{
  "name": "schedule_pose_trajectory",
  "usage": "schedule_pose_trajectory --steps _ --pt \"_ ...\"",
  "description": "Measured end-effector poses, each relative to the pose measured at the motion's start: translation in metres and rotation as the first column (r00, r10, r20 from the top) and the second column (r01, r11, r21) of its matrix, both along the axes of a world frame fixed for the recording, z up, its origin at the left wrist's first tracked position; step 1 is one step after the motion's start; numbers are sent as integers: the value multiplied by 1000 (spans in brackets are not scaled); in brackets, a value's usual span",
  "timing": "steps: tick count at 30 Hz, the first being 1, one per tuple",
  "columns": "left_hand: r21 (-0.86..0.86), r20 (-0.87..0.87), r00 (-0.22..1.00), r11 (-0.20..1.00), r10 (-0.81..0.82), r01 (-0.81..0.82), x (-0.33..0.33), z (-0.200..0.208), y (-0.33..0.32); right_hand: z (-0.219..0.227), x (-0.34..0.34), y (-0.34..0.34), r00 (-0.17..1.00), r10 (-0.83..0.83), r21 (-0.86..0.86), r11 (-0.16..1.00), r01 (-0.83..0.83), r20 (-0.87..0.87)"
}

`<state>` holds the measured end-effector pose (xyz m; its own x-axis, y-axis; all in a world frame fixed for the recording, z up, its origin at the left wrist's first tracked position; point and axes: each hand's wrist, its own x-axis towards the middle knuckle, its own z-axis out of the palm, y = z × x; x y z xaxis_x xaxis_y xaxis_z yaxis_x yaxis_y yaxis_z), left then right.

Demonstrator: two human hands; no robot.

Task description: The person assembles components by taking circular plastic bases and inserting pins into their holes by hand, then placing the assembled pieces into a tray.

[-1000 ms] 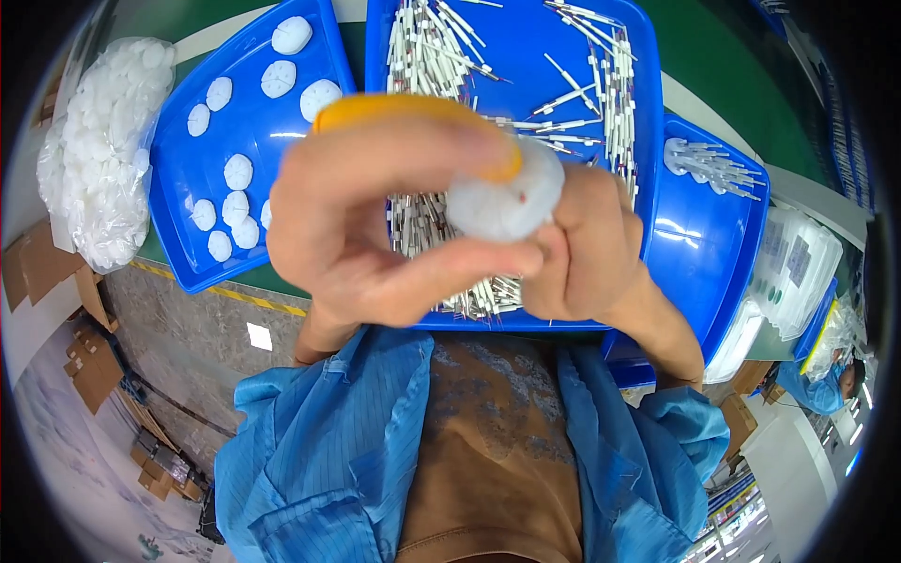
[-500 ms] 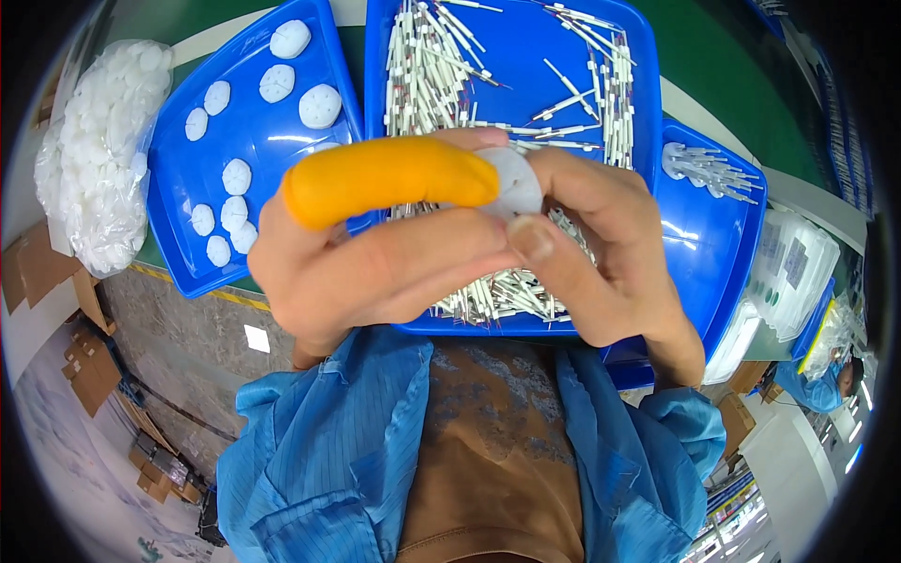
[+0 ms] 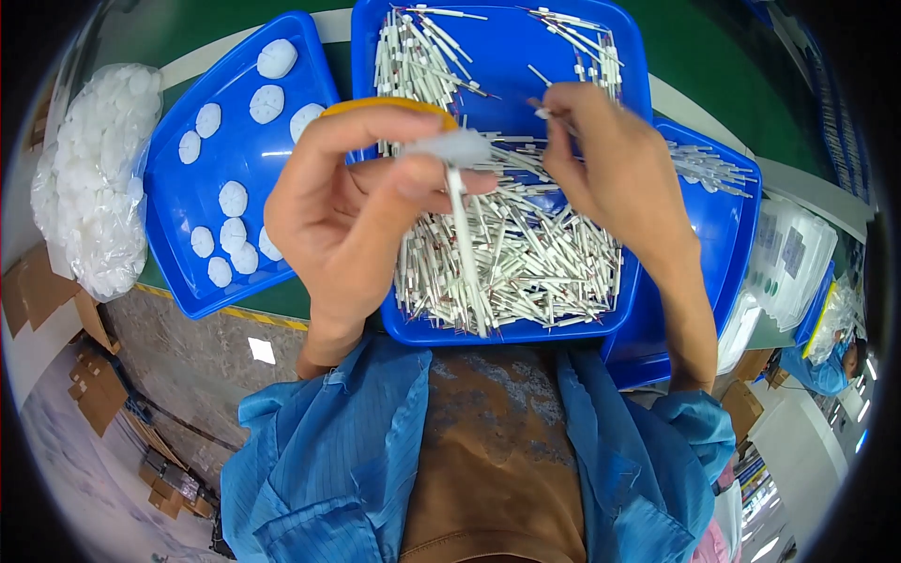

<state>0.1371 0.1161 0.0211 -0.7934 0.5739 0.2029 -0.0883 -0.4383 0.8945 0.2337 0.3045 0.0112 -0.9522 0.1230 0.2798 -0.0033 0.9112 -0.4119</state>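
Centrally in the head view, the left hand (image 3: 352,211), an orange finger cot (image 3: 389,105) on its forefinger, pinches a white round disc (image 3: 449,146) with a thin white rod (image 3: 462,244) hanging below it. Toward the upper right, the right hand (image 3: 615,174) is closed on another thin rod (image 3: 544,113) at its fingertips, above the middle blue tray (image 3: 488,56) heaped with white rods (image 3: 526,263). At upper left, a second blue tray (image 3: 192,192) holds loose white discs (image 3: 235,197), beside a clear bag of discs (image 3: 89,178).
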Motion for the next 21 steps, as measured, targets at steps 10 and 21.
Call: schedule_pose_trajectory --steps 10,21 --pt "27 -92 993 997 71 -69 -13 -9 -4 42 -5 -59 999 -21 -417 909 4 -35" --pt "-42 -302 953 999 -8 -5 -17 -8 -6 48 -4 -62 998 -49 -544 839 15 -48"
